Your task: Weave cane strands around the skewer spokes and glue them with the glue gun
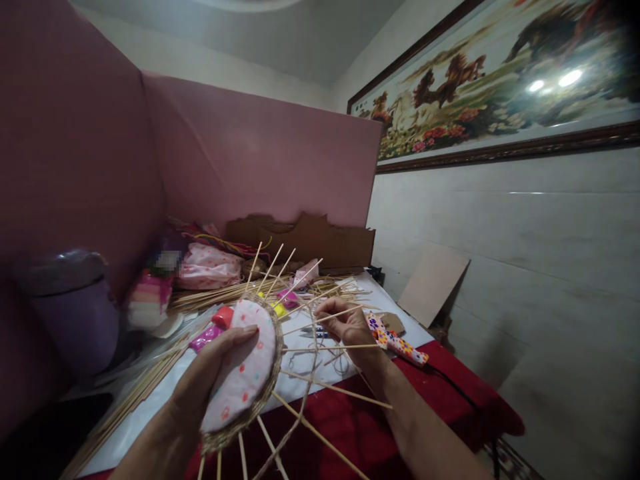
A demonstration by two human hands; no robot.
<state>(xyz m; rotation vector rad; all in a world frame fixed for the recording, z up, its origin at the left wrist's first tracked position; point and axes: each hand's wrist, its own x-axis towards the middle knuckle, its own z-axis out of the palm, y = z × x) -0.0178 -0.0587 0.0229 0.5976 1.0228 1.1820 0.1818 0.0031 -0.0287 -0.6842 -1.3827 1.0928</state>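
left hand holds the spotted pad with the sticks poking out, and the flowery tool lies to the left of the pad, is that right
Wrong side: the head view shows the flowery tool to the right of the spotted pad. The left hand does hold the pad, with sticks poking out.

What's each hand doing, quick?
Left hand: holding the spotted pad.
Right hand: curled near the twine and sticks; exact grip can't be told.
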